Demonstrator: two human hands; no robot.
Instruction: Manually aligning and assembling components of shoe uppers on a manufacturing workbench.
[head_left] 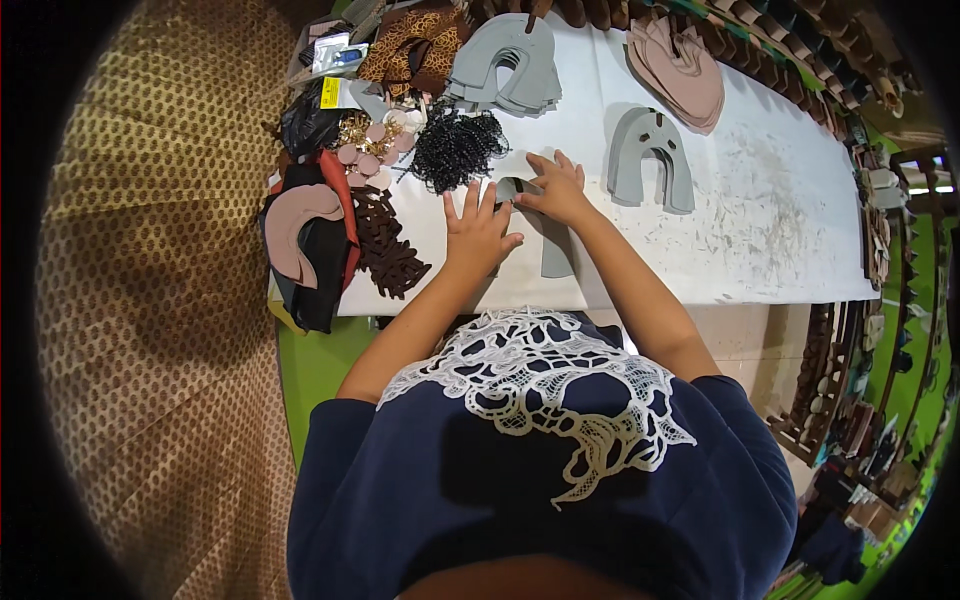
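Note:
A grey U-shaped cut-out piece (556,250) lies on the white-covered table in front of me, partly hidden by my hands and forearms. My left hand (478,235) rests over its left side, fingers spread and palm down. At the curved top, my right hand (562,193) reaches in with its thumb near a small dark strip on the piece; its fingers are stretched and apart. Just beyond my left fingertips is a heap of thin black strips (458,145). Dark brown short strips (387,245) are piled to the left of my left hand.
Another grey stack (622,165) with brown bits on it lies to the right. Farther back are more grey pieces (505,65), pink pieces (680,80) and leopard-patterned pieces (415,45). Pink cut-outs (290,235) lie at the left edge, beside a patterned curtain (170,300). Shoe racks (820,370) stand at right.

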